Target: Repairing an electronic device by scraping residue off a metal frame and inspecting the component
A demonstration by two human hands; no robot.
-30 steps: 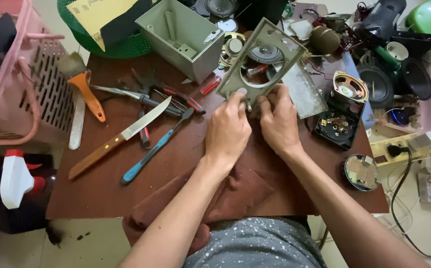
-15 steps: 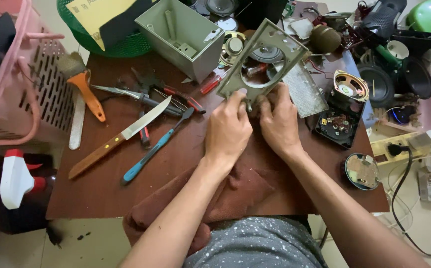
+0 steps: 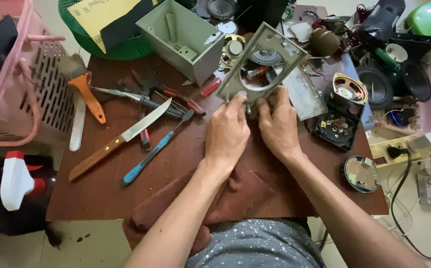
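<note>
Your fingers close on the lower edge of the grey frame panel [image 3: 261, 62], both hands side by side: left hand [image 3: 227, 133] and right hand [image 3: 278, 126] pinch it, tilted up over the brown table [image 3: 101, 193], near the knife [image 3: 121, 139].

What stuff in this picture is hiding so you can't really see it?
- Head view: the near edge of the grey frame panel is covered by the left hand and right hand, so the grip and anything between the fingers are hidden.
- The pink basket is cut off by the left edge.
- The green basket is cut off at the top; papers cover its contents.
- Parts on the black circuit board are too small to identify.
</note>
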